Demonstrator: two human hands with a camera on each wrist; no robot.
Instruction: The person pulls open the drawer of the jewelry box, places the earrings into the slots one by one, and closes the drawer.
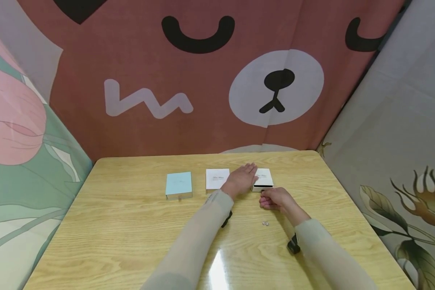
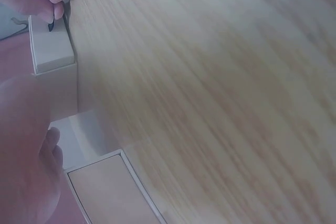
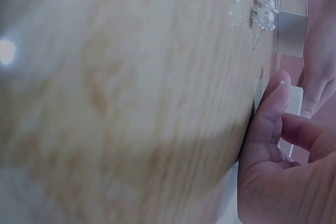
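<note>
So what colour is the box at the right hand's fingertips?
The box is white, with small lettering on top; the head view shows it best.

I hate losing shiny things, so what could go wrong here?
Loose shiny pieces lie on the table near the right hand, so it might bump them away. That hand pinches the small dark tab on the drawer of the rightmost white box; a hard tug could make it jerk out.

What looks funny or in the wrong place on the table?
The little sparkly pieces look a bit odd: they lie loose on the bare table, not in a box. The rightmost white box has its drawer partly out, but the right grip pinches its dark tab, so that seems meant. I see nothing spilled or broken.
</note>
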